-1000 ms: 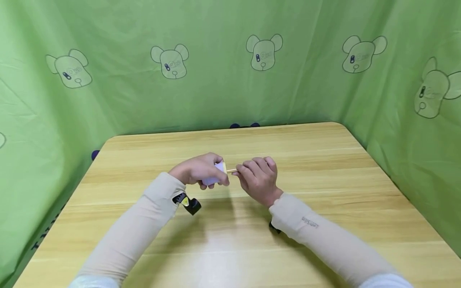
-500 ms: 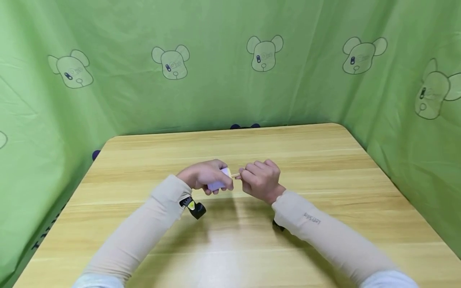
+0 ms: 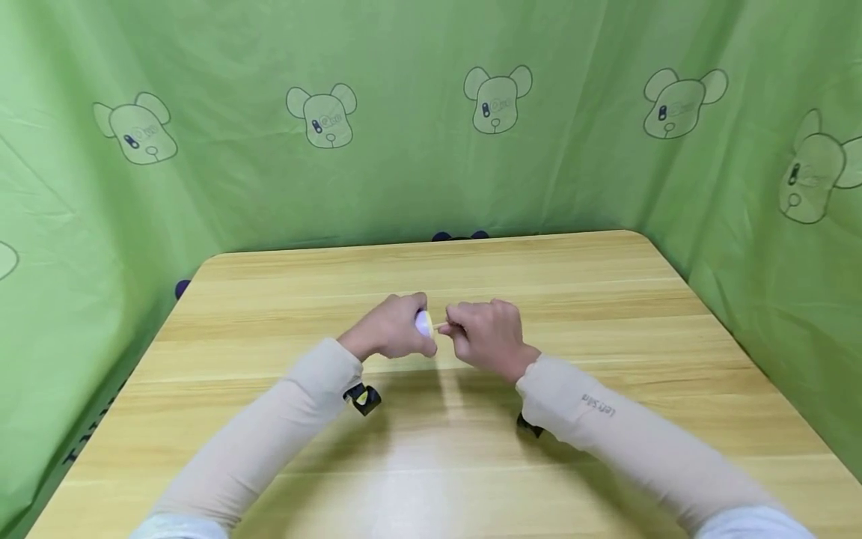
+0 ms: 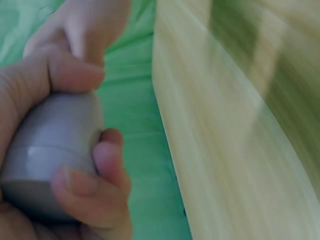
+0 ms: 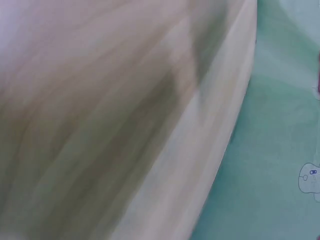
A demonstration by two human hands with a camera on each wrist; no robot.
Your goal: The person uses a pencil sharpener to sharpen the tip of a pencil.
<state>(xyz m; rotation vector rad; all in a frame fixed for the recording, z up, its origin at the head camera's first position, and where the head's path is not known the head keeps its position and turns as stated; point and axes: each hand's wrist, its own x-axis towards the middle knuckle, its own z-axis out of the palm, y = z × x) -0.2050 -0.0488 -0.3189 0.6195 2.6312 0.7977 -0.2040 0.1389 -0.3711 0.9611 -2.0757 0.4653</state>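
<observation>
My left hand (image 3: 393,328) grips a pale purple, rounded pencil sharpener (image 3: 422,323) with a yellow rim on the end facing right. In the left wrist view, the thumb and fingers wrap around its smooth casing (image 4: 57,130). From the yellow end a thin, light-coloured pencil (image 3: 440,326) sticks out, and my right hand (image 3: 490,335) pinches it with curled fingers. Most of the pencil is hidden inside that hand. Both hands are held above the middle of the table. The right wrist view shows neither the pencil nor the fingers' grip.
A light wood-grain table (image 3: 566,284) spreads beneath both hands, its far edge meeting a green curtain (image 3: 404,180) printed with bear heads. Curtain also hangs at left and right. Small black wrist cameras (image 3: 364,399) sit under the sleeves.
Both hands have moved slightly to the right. The left hand has rolled, so less of the purple casing shows in the head view. My right hand has turned at the wrist, still holding the pencil.
</observation>
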